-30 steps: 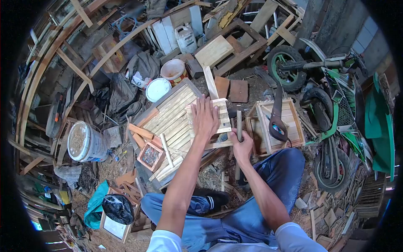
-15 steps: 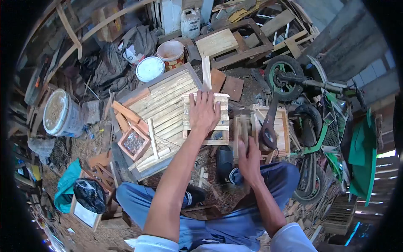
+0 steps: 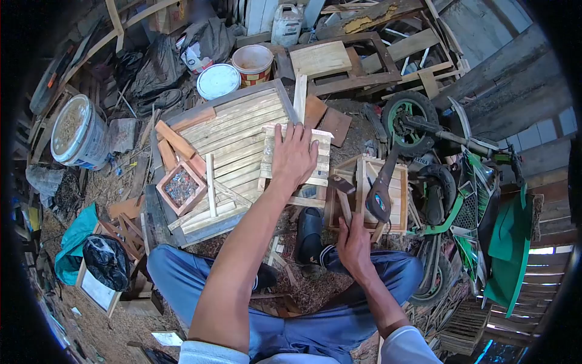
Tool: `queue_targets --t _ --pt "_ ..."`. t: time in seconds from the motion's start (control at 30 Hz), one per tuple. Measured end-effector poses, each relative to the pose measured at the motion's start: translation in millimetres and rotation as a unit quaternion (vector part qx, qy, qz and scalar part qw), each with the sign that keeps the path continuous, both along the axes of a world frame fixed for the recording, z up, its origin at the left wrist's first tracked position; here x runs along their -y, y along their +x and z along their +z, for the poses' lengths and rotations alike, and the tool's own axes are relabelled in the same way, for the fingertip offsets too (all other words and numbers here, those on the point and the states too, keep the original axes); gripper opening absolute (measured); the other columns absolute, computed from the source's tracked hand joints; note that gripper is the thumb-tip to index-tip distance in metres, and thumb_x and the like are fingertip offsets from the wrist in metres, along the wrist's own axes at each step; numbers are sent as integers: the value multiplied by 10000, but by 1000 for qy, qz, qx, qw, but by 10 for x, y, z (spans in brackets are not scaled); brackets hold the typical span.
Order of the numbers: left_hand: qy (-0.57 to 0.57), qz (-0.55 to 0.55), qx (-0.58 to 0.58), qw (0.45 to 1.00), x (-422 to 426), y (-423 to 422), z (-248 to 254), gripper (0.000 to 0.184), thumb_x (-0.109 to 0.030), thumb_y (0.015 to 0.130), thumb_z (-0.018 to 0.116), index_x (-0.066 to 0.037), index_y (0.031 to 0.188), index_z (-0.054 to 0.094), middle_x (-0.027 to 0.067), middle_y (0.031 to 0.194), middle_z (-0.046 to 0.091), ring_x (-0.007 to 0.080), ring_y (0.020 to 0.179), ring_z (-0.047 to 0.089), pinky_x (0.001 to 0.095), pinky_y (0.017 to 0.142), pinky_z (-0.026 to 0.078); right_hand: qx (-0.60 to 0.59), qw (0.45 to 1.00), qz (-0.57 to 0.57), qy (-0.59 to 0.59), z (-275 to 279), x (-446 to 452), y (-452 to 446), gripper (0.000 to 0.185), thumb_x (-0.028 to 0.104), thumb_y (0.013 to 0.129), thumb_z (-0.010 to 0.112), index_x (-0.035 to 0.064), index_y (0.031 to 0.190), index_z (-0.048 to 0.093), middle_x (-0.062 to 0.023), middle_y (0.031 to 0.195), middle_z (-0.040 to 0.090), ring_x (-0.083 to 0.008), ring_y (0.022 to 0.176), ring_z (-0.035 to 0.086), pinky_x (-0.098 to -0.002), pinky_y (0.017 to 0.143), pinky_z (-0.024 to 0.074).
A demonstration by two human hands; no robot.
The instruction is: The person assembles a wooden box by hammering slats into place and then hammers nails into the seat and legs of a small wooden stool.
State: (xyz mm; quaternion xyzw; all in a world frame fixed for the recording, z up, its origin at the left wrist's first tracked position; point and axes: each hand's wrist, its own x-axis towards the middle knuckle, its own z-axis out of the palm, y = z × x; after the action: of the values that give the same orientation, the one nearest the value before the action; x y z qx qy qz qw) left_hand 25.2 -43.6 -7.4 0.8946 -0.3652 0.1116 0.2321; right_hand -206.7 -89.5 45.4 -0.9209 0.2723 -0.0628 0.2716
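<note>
My left hand (image 3: 293, 156) lies flat, fingers spread, on a small slatted wooden piece (image 3: 319, 162). That piece rests at the right side of a large slatted panel with a grey frame (image 3: 282, 100). In my right hand (image 3: 356, 246) is the wooden handle of a hammer (image 3: 342, 184), its dark head up and to the left, over the edge of a wooden box frame (image 3: 397, 194). A handsaw (image 3: 381, 197) with a dark handle lies on that frame. On the panel's left sits a square wooden box of nails (image 3: 182, 187), beside reddish wood strips (image 3: 176, 139).
Buckets (image 3: 252, 64) and a white lid (image 3: 218, 82) stand behind the panel. A large bucket (image 3: 73, 130) is at the left. A green motorbike (image 3: 467, 188) stands at the right. A black bag (image 3: 106, 262) sits at the lower left, and wood scraps cover the floor.
My right hand has moved with the hammer from beside the small slatted piece to over the box frame at the right. My left hand stays on the piece. The view has shifted.
</note>
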Motion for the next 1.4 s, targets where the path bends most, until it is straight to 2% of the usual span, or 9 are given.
queue_targets --t 0.37,0.5,0.67,0.77,0.9,1.03,1.2,1.3,1.4 --pt "11 0 7 1000 14 -6 19 415 -324 974 424 -25 1238 538 149 1268 529 297 1286 426 533 1136 225 132 991 -2 -25 -43 -26 -85 149 102 948 569 -2 985 470 -279 716 607 -492 682 610 -546 553 456" --pt "5 6 9 1000 20 2 12 410 -323 970 421 -26 1226 542 152 1255 534 296 1280 430 531 1130 234 3 1000 -13 -1 -151 34 -26 160 121 961 552 9 941 440 -296 720 599 -508 704 601 -551 553 456" --pt "12 8 12 1000 20 -38 38 408 -321 965 421 -18 1198 561 156 1252 540 300 1277 437 528 1128 239 26 999 2 -30 -225 55 -6 173 125 978 535 -5 930 431 -297 689 552 -527 639 538 -546 524 380" --pt "1 10 13 1000 33 13 46 407 -320 962 422 -13 1184 570 159 1250 544 304 1271 444 528 1128 241 4 998 -41 42 -34 42 -3 160 148 984 508 3 964 444 -288 702 593 -515 685 592 -548 559 436" --pt "9 8 12 1000 18 -17 40 405 -315 957 425 -10 1178 575 161 1250 547 310 1271 448 531 1129 241 155 988 -23 -14 158 -90 -54 170 160 980 518 7 969 446 -287 718 598 -499 712 607 -536 577 451" --pt "-4 9 13 1000 20 -23 -1 406 -310 953 428 -6 1182 570 164 1251 545 313 1273 447 533 1131 239 -6 999 -6 -40 -163 7 -11 156 127 956 554 -1 950 465 -279 697 594 -503 684 603 -531 560 458" --pt "0 10 8 1000 14 -15 28 421 -307 947 431 -3 1213 551 165 1260 539 307 1276 443 535 1132 237 140 990 -13 -5 -16 -61 -64 181 159 979 512 4 940 427 -300 714 598 -520 699 592 -571 573 452" --pt "20 4 0 1000 9 -19 62 427 -304 944 432 -4 1225 546 167 1271 534 305 1282 439 537 1135 233 -14 1000 6 -24 -176 10 18 164 136 973 517 1 939 431 -296 696 589 -523 693 586 -563 561 446" --pt "11 5 -7 1000 14 -17 26 424 -301 944 429 -5 1224 548 171 1277 532 306 1284 436 538 1137 230 17 999 -24 18 10 0 52 143 113 969 519 -2 945 437 -291 679 581 -518 682 587 -551 544 430"
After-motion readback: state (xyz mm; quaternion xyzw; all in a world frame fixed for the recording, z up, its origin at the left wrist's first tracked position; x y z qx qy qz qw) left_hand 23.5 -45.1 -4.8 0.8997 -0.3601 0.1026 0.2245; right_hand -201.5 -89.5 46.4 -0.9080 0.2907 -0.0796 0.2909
